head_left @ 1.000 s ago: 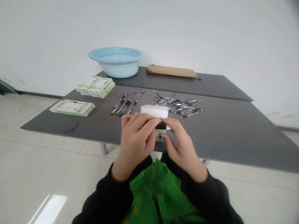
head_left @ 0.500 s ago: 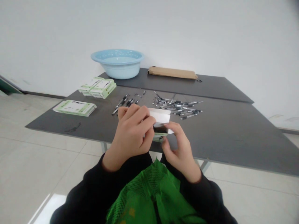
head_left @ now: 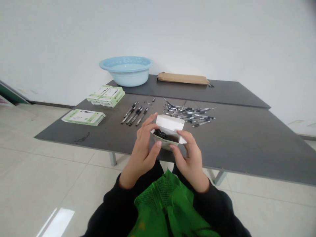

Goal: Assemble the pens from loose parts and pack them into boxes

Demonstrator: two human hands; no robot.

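I hold a small white and green pen box (head_left: 170,126) between both hands above the near table edge. Its end flap stands open and dark pens show inside. My left hand (head_left: 143,149) grips the left side of the box, thumb below and fingers on top. My right hand (head_left: 189,156) pinches the right end flap. Behind the box, a few black pens (head_left: 134,113) lie in a row and a loose pile of pens (head_left: 190,113) lies to the right.
A grey table (head_left: 247,138) holds green pen boxes stacked at the left (head_left: 107,95) and one flat box (head_left: 84,117). On the far table stand a light blue basin (head_left: 126,69) and a brown envelope (head_left: 182,78). A green mesh bag (head_left: 168,207) rests on my lap.
My left hand has drawn back from over the box top, so the open end with the pens inside now shows. The box sits tilted toward me.
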